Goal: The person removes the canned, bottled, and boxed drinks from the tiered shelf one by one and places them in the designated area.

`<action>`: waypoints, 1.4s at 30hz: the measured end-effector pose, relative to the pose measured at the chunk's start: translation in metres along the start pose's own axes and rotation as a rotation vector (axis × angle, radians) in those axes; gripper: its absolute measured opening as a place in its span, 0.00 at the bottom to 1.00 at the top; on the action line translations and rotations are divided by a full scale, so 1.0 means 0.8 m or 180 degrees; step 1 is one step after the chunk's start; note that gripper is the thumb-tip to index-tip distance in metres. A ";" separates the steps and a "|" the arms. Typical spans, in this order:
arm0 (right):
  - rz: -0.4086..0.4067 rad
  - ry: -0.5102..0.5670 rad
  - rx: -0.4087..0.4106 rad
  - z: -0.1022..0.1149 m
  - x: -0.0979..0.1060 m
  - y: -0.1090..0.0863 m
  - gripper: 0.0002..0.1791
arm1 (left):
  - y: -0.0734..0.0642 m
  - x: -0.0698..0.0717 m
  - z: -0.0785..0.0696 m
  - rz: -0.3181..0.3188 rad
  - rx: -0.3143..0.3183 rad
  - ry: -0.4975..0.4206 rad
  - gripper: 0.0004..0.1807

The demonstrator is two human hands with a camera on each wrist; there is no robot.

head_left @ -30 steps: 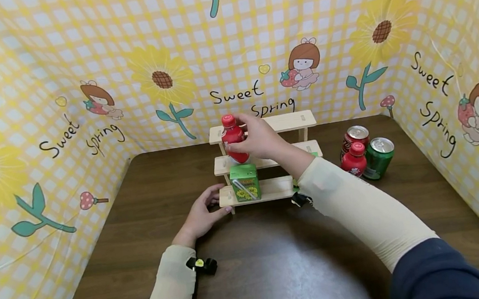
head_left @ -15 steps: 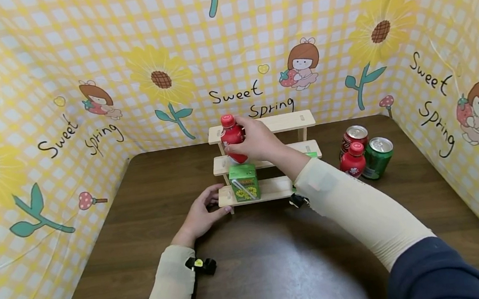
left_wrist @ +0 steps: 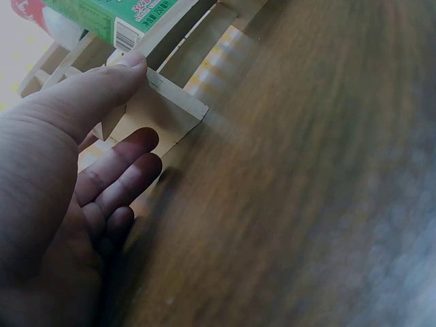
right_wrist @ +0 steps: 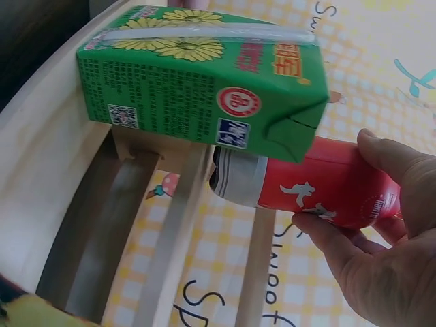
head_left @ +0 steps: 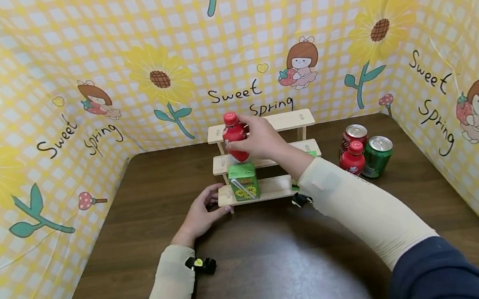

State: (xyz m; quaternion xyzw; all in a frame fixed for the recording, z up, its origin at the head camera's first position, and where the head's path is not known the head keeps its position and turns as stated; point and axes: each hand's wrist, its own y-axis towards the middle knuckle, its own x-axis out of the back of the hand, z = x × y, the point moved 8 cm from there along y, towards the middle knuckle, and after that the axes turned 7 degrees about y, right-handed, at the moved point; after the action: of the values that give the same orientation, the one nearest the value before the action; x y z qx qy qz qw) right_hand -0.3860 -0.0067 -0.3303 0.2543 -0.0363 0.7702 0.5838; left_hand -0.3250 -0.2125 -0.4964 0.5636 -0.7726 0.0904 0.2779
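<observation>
Your left hand (left_wrist: pixel 51 177) holds the end of the pale wooden rack (left_wrist: pixel 178 109), thumb (left_wrist: pixel 102 92) against its edge, three fingertips (left_wrist: pixel 146 138) bent loosely below. Just past your thumb sits a green carton (left_wrist: pixel 133 13) with a barcode (left_wrist: pixel 127 36). A cropped red-and-white object (left_wrist: pixel 30 10) shows beyond; brown wood-grain tabletop (left_wrist: pixel 293 170) fills the right.

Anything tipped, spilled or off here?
Nothing stands out. The juice box stands upright on the bottom shelf, the right hand holds a red bottle about upright by the middle shelf, and the red can, green can and second bottle stand upright on the table. No spill shows. The sleeve hides part of the rack.
</observation>
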 end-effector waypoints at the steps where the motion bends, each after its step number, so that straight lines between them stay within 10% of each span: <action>1: -0.0016 0.0018 0.0015 0.002 0.003 -0.001 0.35 | 0.000 0.000 0.000 -0.0003 -0.0004 -0.0005 0.37; 42: -0.0881 0.0677 0.0396 0.013 0.150 -0.068 0.34 | -0.001 0.002 -0.005 -0.0018 -0.0057 0.0087 0.37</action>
State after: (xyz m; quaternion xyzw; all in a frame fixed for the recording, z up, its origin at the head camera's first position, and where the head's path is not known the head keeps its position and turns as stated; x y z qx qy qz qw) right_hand -0.3550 0.1122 -0.2824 0.2097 0.1086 0.7058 0.6679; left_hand -0.3229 -0.2123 -0.4928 0.5621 -0.7679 0.0904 0.2937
